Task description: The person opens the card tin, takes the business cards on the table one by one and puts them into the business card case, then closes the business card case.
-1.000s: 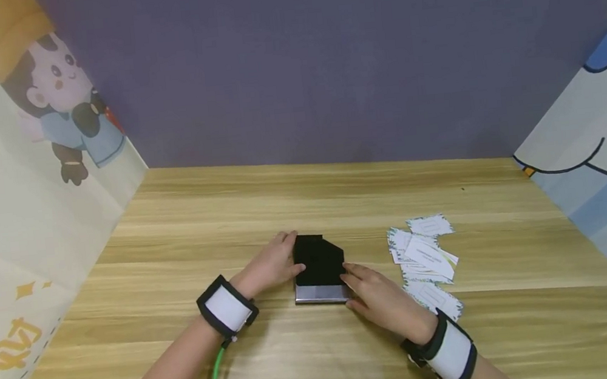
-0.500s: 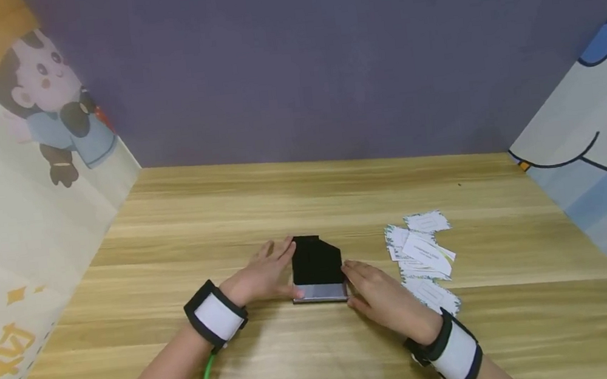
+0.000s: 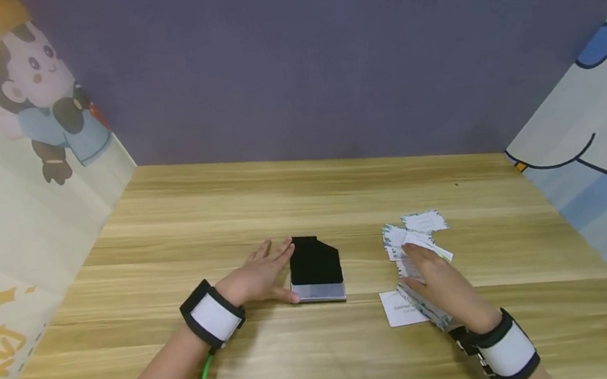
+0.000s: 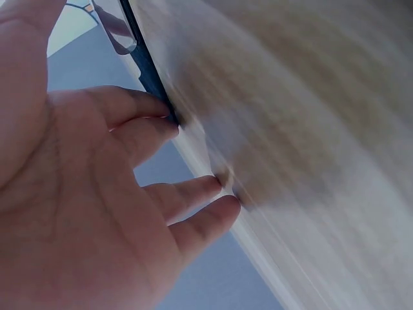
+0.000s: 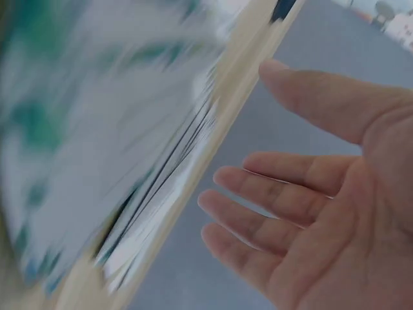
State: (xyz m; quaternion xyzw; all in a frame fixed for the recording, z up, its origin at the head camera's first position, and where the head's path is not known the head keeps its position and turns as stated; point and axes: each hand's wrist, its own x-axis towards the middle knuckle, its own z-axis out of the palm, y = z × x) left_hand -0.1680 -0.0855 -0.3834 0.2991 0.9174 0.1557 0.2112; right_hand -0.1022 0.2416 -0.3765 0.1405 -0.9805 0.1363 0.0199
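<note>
Left hand (image 3: 257, 280) spread, touching a black-and-silver case (image 3: 315, 264), right hand (image 3: 446, 287) empty, fingers extended, over scattered business cards (image 3: 396, 238).

The head view looks forward and down from above, far enough back to take in most of the wooden table (image 3: 211, 204), with the purple-grey wall (image 3: 292, 74) across the upper frame and both forearms entering from the bottom. The left wrist view looks low and steeply tilted from close behind the left hand (image 3: 257, 282), palm at left, sharing with the head view its fingertips and the black case (image 3: 315, 263), upper left; the right wrist view, equally near and aslant, shares the right hand (image 3: 447, 288), at right, and the cards (image 3: 425, 222), at left.
</note>
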